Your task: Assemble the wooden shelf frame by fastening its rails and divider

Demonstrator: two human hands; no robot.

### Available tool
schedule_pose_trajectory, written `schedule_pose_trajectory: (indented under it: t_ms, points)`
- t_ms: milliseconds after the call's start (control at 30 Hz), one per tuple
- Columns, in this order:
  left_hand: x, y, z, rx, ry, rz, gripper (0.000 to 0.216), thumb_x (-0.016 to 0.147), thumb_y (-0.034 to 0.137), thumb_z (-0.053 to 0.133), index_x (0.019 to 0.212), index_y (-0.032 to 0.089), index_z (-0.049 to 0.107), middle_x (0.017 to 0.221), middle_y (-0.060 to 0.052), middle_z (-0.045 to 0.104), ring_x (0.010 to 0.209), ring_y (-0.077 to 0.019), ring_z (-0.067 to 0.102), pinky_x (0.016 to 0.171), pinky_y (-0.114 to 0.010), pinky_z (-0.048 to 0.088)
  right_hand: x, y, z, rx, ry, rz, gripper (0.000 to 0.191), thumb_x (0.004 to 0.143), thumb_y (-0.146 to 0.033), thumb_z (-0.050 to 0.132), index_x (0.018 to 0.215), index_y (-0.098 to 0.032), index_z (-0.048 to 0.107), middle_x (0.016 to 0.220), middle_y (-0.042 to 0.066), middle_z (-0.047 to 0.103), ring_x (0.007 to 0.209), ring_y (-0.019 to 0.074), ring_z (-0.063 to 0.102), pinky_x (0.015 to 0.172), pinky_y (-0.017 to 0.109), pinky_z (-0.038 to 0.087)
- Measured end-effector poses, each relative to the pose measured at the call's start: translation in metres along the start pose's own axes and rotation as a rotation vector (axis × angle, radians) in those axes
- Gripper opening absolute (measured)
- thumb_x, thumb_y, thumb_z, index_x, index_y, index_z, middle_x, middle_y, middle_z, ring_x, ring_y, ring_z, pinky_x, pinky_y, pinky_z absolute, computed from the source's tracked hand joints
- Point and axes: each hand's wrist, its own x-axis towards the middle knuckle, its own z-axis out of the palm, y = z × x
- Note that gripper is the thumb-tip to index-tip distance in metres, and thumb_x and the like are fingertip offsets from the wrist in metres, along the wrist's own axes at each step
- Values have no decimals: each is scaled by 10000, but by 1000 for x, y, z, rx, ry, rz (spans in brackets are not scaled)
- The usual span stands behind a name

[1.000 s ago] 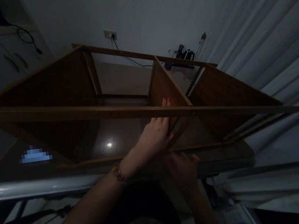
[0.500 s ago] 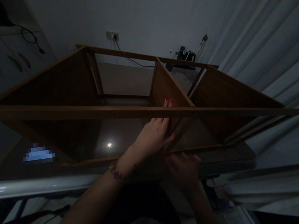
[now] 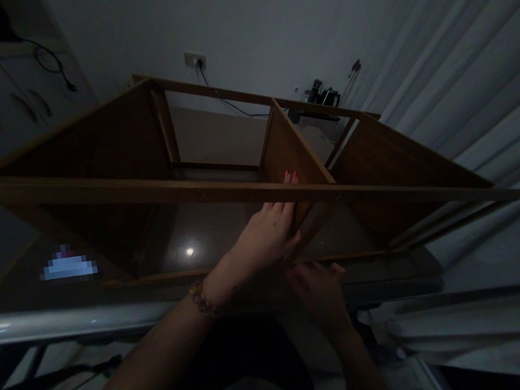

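A brown wooden shelf unit (image 3: 103, 146) lies on its side across a dark glossy table (image 3: 208, 238). My left hand (image 3: 270, 232) reaches under its long front rail (image 3: 143, 192), and the red-nailed fingertips show above the rail against the upright divider (image 3: 290, 152). The fingers lie flat on the wood. My right hand (image 3: 319, 293) is lower, at the near bottom edge of the unit below the divider; it is dark and its fingers are mostly hidden. A beaded bracelet (image 3: 201, 297) is on my left wrist.
White curtains (image 3: 462, 50) hang at the right. A wall socket (image 3: 195, 59) with a cable is behind the unit, and a small dark device (image 3: 321, 96) sits at the back. White cabinets (image 3: 7, 82) stand at the left. A metal edge (image 3: 65, 322) runs along the table's front.
The view has shifted a little. Both hands stay at the divider and front rail, my right hand slightly higher than before.
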Motion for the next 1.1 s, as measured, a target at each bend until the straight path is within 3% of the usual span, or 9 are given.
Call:
schedule_pose_trajectory:
  t_ms: [133,400,500,633,800,967,1100]
  points:
    - [0,1,0,1,-10,-20,855,897,277,518,1510,89,-47,1582,-246,96,1460,-343,181,1092,-452,424,2,1,0,17,9,1,159,965,-295,530,878,-273,662,786,-42,717,823,165,599,759,350,184]
    - [0,2,-4,-6,-37,-46,824,920,314,489,1505,34,-18,1585,-242,87,1469,-322,155,1114,-415,403,1,0,4,41,110,42,344,986,-494,417,919,-216,609,841,19,714,813,187,634,795,347,219]
    - [-1,1,-7,-32,-50,-17,817,927,332,484,1511,66,-21,1594,-221,58,1478,-315,90,1143,-433,364,-2,4,10,113,140,148,428,949,-573,437,1048,-176,563,835,34,718,747,189,648,806,347,236]
    - [-1,0,-8,-36,-70,-12,830,924,352,496,1513,91,-28,1598,-210,12,1481,-314,47,1130,-425,384,-1,7,10,184,54,190,533,925,-586,469,1251,-166,490,761,4,712,721,187,651,830,355,228]
    - [0,1,-6,-4,-86,-47,818,923,304,484,1506,66,-37,1587,-244,16,1467,-337,141,1110,-424,403,3,4,6,47,54,144,394,933,-573,458,1027,-232,630,874,27,730,839,211,658,816,372,202]
    - [-1,-1,-5,-10,-55,-12,867,910,307,515,1506,91,-78,1583,-249,63,1465,-323,171,1112,-439,398,3,5,6,37,44,114,389,931,-579,469,1021,-236,627,818,3,726,836,205,657,794,367,202]
    - [-1,-1,-6,-11,-58,-5,852,921,320,507,1508,93,-67,1581,-248,89,1459,-309,208,1120,-432,385,3,8,7,55,83,91,506,926,-661,381,1028,-234,633,839,11,731,817,199,661,781,364,208]
